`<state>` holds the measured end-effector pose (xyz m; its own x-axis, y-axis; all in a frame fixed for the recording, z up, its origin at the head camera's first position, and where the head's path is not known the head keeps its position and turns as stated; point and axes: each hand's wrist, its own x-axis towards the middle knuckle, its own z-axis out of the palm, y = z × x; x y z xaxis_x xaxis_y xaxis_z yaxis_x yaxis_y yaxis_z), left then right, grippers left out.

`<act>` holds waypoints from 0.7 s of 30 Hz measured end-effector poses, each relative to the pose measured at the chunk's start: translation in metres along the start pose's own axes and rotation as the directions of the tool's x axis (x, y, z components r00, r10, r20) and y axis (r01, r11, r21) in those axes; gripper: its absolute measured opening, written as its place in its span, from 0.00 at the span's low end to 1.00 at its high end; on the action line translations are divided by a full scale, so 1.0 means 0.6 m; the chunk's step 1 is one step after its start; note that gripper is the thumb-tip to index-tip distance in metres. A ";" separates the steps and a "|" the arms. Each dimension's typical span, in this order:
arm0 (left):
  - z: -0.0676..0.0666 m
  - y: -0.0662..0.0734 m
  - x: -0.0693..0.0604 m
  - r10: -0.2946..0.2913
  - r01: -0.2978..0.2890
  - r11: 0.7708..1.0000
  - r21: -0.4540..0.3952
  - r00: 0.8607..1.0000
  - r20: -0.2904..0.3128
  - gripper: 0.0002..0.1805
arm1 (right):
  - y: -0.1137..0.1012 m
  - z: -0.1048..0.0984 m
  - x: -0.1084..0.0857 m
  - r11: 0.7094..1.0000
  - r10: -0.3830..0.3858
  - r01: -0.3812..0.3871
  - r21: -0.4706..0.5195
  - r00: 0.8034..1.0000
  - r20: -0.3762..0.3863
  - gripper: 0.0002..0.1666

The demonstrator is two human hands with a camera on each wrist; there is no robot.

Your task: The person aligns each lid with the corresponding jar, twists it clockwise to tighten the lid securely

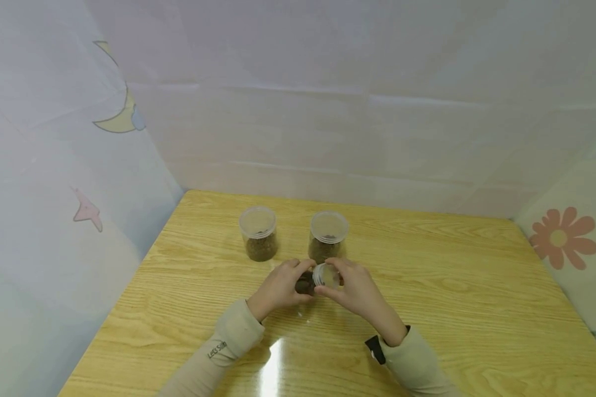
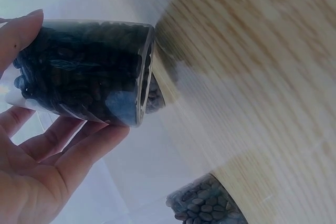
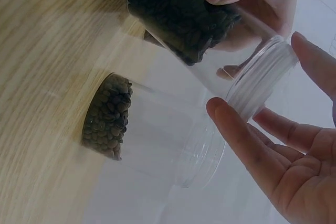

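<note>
A clear jar (image 2: 84,72) part filled with dark beans is tilted above the table. My left hand (image 1: 280,286) grips it round its body. At its other end, the thumb and fingers of my right hand (image 1: 357,286) hold the clear screw lid (image 3: 265,80). In the right wrist view the lid sits on the jar's mouth. Just behind my hands stands a second lidded jar (image 1: 328,237), upright, with dark beans in its lower part. A third jar (image 1: 258,234) of the same kind stands to its left.
The jars stand on a wood-grain table (image 1: 452,275). A pale cloth backdrop (image 1: 288,127) rises behind the table, with further cloth at both sides. A glare patch (image 1: 271,366) lies near the front, between the forearms.
</note>
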<state>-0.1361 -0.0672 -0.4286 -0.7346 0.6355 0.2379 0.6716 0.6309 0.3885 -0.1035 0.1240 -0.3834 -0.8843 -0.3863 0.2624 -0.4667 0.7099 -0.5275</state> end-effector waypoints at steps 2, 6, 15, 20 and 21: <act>0.000 0.000 0.000 0.005 -0.005 1.000 0.002 1.000 -0.003 0.36 | 0.000 0.001 0.001 1.000 0.008 -0.008 -0.004 1.000 -0.004 0.32; 0.000 0.000 0.000 0.010 -0.010 1.000 -0.001 1.000 -0.006 0.37 | 0.000 0.003 0.002 1.000 0.018 -0.018 -0.014 1.000 -0.016 0.31; 0.001 0.001 -0.001 -0.013 0.013 1.000 0.005 1.000 0.004 0.37 | -0.002 0.009 0.001 0.996 0.065 -0.067 -0.055 0.997 -0.038 0.29; 0.000 0.003 -0.001 -0.028 0.028 1.000 0.000 0.999 0.019 0.37 | -0.006 0.008 0.001 0.993 0.084 -0.087 -0.078 0.996 -0.041 0.27; -0.001 0.003 -0.001 -0.029 0.029 1.000 0.001 0.999 0.021 0.37 | -0.007 0.008 0.002 0.992 0.089 -0.092 -0.082 0.995 -0.039 0.27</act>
<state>-0.1344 -0.0666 -0.4278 -0.7514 0.6264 0.2077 0.6503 0.6492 0.3946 -0.1023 0.1179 -0.3848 -0.9224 -0.2977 0.2459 -0.3829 0.7883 -0.4817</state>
